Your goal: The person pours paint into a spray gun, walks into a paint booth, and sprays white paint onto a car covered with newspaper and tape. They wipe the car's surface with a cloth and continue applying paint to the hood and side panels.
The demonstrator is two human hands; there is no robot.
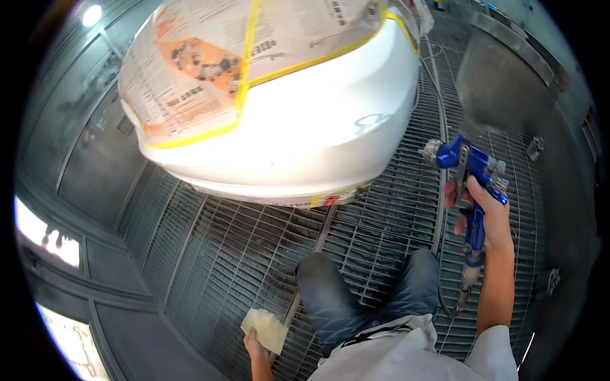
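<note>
My right hand is wrapped round the grip of a blue spray gun, raised at the right with its nozzle turned left toward a white painted car body part. A large grey cup sits on top of the gun, and a hose runs from the bottom of its handle. Low on the left, my left hand pinches a pale yellow cloth by its edge, away from the car part. Newspaper edged with yellow masking tape covers the upper area of the part.
Metal grating forms the floor under my legs. A hose trails over the grating behind the car part. Grey wall panels with bright windows stand at the left. Metal valve-like fittings show near the right wall.
</note>
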